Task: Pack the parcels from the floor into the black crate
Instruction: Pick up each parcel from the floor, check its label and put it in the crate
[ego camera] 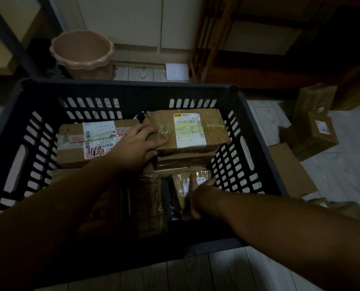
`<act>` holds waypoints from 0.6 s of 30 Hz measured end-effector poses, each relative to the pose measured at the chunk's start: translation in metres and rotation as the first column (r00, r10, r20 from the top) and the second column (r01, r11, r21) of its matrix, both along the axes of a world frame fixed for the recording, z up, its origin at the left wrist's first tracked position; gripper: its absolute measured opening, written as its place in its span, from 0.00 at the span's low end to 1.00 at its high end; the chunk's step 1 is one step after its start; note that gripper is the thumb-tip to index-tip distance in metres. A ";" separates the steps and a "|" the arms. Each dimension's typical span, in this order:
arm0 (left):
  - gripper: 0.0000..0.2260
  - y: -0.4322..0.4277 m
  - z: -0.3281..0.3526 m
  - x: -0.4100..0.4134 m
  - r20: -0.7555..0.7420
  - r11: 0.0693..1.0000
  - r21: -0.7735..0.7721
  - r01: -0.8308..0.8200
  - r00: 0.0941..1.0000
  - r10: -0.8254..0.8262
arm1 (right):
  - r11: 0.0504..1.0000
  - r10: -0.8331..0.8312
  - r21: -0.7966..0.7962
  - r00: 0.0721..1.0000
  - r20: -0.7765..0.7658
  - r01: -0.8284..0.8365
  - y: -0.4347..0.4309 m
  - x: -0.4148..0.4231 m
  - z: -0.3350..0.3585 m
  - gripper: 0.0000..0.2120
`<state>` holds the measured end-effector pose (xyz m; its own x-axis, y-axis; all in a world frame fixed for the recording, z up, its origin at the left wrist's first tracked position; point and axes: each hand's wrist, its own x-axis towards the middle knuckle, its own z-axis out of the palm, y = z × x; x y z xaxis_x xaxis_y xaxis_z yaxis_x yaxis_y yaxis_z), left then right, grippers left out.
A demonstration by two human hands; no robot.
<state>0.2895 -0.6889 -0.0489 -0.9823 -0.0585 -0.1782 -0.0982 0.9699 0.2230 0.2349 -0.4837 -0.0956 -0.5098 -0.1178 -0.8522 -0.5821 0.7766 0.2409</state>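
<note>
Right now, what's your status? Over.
Left grip holds top parcel. Right grip holds small parcel, inside black crate. More parcels on floor.

We look down on a floor [343,175] of pale, wood-grain planks, dim in this light. The black crate [133,85] stands squarely on it in the middle. Behind the crate's far left corner we find a pink bucket [82,55] with a scalloped rim, and near it a white sheet [177,71] lying by the wall. A wooden frame [206,49] stands beside that. To the right, brown parcels [320,133] sit clustered, with a flat cardboard piece [288,169] just beside the crate.
</note>
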 end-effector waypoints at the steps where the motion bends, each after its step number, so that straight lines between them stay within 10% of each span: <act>1: 0.22 0.001 0.001 0.000 0.000 1.000 -0.003 -0.002 1.000 0.002 | 1.000 0.011 0.009 1.000 -0.012 -0.011 0.001 0.000 0.006 0.60; 8: 0.22 0.004 0.003 0.002 -0.014 0.998 0.043 -0.037 0.999 0.037 | 0.916 0.385 -0.042 0.904 -0.187 -0.399 -0.006 0.001 0.012 0.50; 18: 0.25 0.003 0.007 0.001 0.057 0.999 0.007 -0.032 0.998 0.032 | 0.930 0.357 -0.031 0.918 -0.171 -0.367 -0.010 -0.007 0.020 0.50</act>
